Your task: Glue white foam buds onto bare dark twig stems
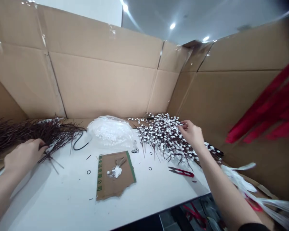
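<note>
Now I rest my open left hand [24, 155] on bare twigs [26, 133] at nine o'clock; right hand [192, 134] pinches a beaded branch [166, 136] at two o'clock, mid-sorting.

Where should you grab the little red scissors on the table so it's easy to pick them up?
Probably by the red handles, coming straight down from above. The scissors lie flat on the white table, apart from the pile of white-budded twigs beside them, with the dark pointed blades at the left end.
</note>
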Tool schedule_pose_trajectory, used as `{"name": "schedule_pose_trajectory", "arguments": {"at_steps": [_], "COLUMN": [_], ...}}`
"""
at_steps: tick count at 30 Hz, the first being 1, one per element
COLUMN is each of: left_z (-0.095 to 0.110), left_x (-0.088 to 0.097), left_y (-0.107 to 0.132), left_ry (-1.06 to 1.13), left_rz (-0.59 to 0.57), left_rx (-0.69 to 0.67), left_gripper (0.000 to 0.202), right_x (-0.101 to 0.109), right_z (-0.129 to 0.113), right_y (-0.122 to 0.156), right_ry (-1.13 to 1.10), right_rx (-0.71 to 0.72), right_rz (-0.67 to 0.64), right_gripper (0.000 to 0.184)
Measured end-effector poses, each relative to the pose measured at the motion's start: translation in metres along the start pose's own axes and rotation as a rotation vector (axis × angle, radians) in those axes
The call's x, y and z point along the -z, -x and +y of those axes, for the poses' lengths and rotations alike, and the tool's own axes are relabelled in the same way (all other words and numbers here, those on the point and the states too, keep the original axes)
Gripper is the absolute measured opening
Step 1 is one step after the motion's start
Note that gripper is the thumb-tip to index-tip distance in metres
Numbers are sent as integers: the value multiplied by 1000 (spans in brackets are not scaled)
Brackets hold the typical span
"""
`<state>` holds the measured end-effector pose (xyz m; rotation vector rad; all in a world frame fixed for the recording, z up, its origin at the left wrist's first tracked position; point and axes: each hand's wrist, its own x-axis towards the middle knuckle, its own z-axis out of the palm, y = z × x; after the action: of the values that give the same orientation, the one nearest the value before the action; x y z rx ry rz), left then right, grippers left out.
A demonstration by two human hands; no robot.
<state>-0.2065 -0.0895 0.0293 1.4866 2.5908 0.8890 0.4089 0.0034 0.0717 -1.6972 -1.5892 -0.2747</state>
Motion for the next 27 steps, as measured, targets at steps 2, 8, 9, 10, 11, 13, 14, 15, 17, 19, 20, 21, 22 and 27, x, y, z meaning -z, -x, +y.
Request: {"name": "schedule_pose_trajectory", "arguments": {"at_steps": [2, 8, 9, 10, 11, 13, 14, 15, 17, 19, 20, 21, 22, 27], "left_z": [5, 7, 6, 4, 3, 2, 3, 5, 13, 24, 30, 36, 40, 50], "left_x": [4, 7, 6, 5, 4, 2, 1, 1, -2, -6, -9, -13, -16, -32], "left_y": [5, 14, 14, 12, 11, 9, 9, 10, 16, 24, 29, 33, 36, 44], "left_ry": [-282, -482, -485, -485, -482, -476, -471, -464, -456, -455, -451, -447, -448, -465], "left_rz": [-53, 33, 33, 28, 17, -8, -13, -8, 34, 79, 89, 99, 110, 95], "left_rx": [-114, -200, -191, -180, -164, -127, -118, -120, -146, -216, -267, -320, -368, -495], "left_gripper": [25, 44, 44, 44, 43, 40, 39, 39, 39, 39, 39, 39, 38, 39], "right_x": [2, -18, -26, -36, -46, -65, -72, -78, -86, -89, -89, -90, -90, -89], "right_z": [-36, -130, -136, -140, -141, -136, -132, -128, -122, -118, -118, -118, -119, -121], "right_y": [5, 46, 53, 60, 67, 77, 80, 83, 87, 89, 89, 89, 89, 90], "right_ry": [-52, -221, -174, -111, -51, 23, 35, 31, 2, -59, -101, -147, -194, -364], "right_rx": [106, 362, 387, 423, 476, 552, 553, 542, 517, 505, 499, 491, 481, 441], "right_rz": [53, -5, -9, -26, -56, -138, -175, -206, -271, -319, -331, -337, -337, -353], "right_gripper": [29, 22, 23, 25, 28, 32, 34, 36, 38, 37, 35, 33, 32, 27]}}
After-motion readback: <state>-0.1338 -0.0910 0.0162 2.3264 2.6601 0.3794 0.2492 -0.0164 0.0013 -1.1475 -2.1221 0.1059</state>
